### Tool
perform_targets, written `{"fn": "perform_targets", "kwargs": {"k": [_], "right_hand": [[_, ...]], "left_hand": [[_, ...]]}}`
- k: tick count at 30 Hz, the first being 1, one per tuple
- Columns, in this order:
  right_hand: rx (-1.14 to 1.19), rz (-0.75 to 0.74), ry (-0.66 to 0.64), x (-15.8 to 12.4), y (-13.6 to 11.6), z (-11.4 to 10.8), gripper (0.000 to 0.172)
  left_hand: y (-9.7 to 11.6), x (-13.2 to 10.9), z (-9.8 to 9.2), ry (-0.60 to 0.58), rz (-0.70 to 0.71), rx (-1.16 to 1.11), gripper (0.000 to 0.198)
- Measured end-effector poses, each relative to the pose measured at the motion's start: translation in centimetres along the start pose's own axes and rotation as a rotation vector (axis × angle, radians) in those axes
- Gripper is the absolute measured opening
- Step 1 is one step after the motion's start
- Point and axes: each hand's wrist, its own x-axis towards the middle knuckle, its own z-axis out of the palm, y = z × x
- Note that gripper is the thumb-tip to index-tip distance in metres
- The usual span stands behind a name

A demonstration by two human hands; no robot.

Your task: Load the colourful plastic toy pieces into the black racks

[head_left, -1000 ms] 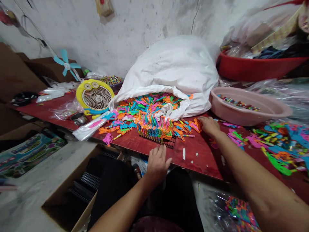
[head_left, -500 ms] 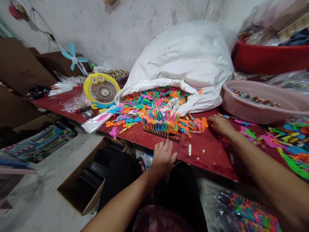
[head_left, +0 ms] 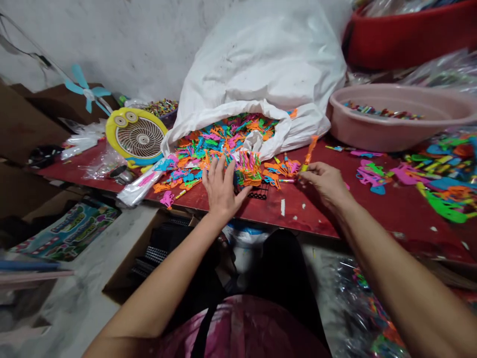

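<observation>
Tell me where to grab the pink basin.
Grip the rim of the pink plastic basin at its near side, fingers hooked under the outward-flaring lip, coming from the front: that wall faces you, and the lip likely gives the best hold on so wide a bowl.

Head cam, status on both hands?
Right hand pinching an orange plastic piece upright. Left hand open, fingers spread at the coloured plastic pieces standing in the black rack. Loose pieces around the rack, white sack behind.
</observation>
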Motion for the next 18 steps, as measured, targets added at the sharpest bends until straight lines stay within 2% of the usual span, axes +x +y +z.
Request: {"fn": "perform_targets", "kwargs": {"k": [3,6,12,18], "right_hand": [[-0.043,0.013,-0.019,-1.5,1.1,1.6,0.024],[-0.111,0.013,-0.01,-1.9,1.7,2.0,0.02],[-0.162,-0.012,-0.031,-1.5,1.9,1.7,0.013],[-0.094,-0.002,-0.018,-1.2,2.5,1.6,0.016]], "left_hand": [[-0.6,2.3,0.3,-0.122,0.061,0.017,0.054],[-1.3,4.0,0.2,-0.215,0.096,0.024,0.042],[-2.6,6.4,-0.3,-0.314,0.088,-0.024,0.038],[-4.5,8.0,-0.3,-0.384,0.046,-0.118,0.045]]}}
